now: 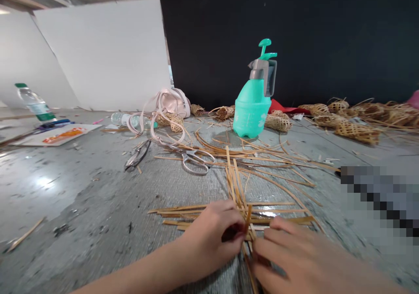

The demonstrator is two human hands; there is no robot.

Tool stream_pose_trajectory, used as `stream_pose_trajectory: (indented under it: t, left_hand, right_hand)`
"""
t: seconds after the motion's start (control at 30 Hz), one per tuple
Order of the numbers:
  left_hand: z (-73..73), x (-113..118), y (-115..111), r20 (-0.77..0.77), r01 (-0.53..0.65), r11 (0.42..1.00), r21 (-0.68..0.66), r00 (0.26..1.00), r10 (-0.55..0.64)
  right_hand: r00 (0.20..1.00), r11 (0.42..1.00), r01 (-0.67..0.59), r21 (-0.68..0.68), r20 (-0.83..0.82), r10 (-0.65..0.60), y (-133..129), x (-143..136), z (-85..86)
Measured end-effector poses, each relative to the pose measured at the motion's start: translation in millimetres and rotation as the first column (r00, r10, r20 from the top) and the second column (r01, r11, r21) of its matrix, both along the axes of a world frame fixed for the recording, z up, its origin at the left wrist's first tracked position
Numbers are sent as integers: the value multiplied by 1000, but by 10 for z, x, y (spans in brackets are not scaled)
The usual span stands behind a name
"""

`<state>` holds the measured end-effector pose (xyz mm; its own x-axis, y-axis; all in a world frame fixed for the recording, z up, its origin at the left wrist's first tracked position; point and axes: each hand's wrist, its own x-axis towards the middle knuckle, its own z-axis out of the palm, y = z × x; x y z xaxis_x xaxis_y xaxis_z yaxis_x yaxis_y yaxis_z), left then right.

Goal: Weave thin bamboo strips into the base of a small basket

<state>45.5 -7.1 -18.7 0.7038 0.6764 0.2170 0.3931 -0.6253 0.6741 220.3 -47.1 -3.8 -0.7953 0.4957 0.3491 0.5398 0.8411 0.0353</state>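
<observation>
Several flat bamboo strips [236, 185] lie crossed on the grey floor, some running away from me and others sideways. At the crossing, my left hand [216, 235] is closed, thumb and forefinger pinching a short bamboo strip [248, 217] that sticks up. Close by on the right, my right hand [291, 252] is slightly blurred, its fingers curled over the near ends of the strips. Its fingertips press at a strip, though its grip is partly hidden. Side strips [183, 215] reach out to the left from under my left hand.
Loose strips [262, 158] are scattered beyond the crossing. Scissors [196, 161], glasses [137, 154], a pink bag [173, 102] and a green spray bottle [250, 111] stand or lie farther off. Woven baskets [356, 130] line the black board. A water bottle [34, 102] is at left.
</observation>
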Motion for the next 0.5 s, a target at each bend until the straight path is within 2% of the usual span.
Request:
stream_pose_trajectory:
  t: [0.1,0.13,0.37,0.5]
  left_hand:
    - [-34,1,2,31,-6,1000,14,999,6]
    - [-43,1,1,38,-5,1000,20,999,5]
    - [-30,20,-10,57,-29,999,46,998,27]
    - [3,-19,-19,32,16,997,76,999,-18]
  right_hand:
    - [990,977,-46,210,140,17,1,-27,-54]
    - [987,971,-51,234,158,14,5,-33,-63]
    - [977,976,-116,182,196,80,18,-51,-40]
    - [979,978,-125,167,183,94,40,-30,-20]
